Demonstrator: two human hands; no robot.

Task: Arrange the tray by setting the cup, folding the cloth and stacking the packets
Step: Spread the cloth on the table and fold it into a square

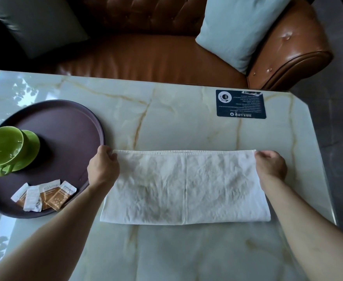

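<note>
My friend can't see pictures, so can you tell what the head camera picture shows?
Two bare hands, the left hand and right hand, pinch the far corners of a white cloth lying flat on a marble table. To the left, a round dark tray holds a green cup and four scattered packets.

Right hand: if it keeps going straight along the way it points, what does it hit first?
The right hand points away from the person, across bare table. The dark card lies roughly in that line, perhaps slightly left of it; otherwise the table's far edge comes first.
</note>
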